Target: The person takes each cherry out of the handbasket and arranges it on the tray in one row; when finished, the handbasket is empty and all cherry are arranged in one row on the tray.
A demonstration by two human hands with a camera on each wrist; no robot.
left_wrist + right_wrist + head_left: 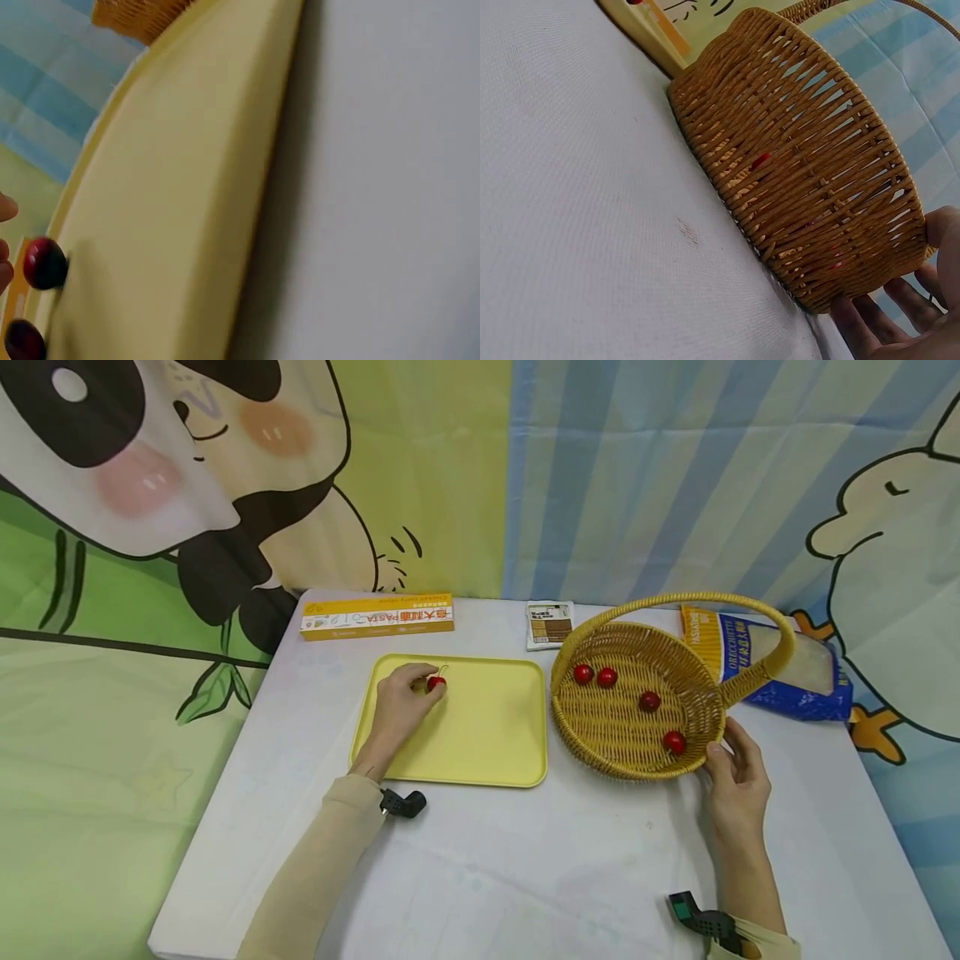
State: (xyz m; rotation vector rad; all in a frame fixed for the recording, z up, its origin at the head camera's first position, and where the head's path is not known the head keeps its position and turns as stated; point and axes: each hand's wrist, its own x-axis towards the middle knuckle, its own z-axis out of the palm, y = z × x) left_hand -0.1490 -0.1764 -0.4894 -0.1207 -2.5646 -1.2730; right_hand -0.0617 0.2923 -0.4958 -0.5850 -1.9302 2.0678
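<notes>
My left hand (401, 703) reaches over the yellow tray (480, 752), its thumb and fingertips curved about a red cherry (436, 683) near the tray's far left side. In the left wrist view, two dark red cherries, one of them upper (45, 263) and one lower (25, 340), appear beside the fingertips, with a gap between thumb and finger. My right hand (738, 777) holds the near right side of a woven basket (630, 760), thumb by the rim and fingers low against the wall. Several cherries (648, 701) lie spread inside the basket.
A yellow pasta box (377, 617) lies behind the tray. A small packet (550, 624) lies at the back, left of the basket. Behind the basket's arched handle (675, 600) is a blue and yellow pasta bag (780, 664). A printed curtain (600, 477) hangs behind the white table (525, 877).
</notes>
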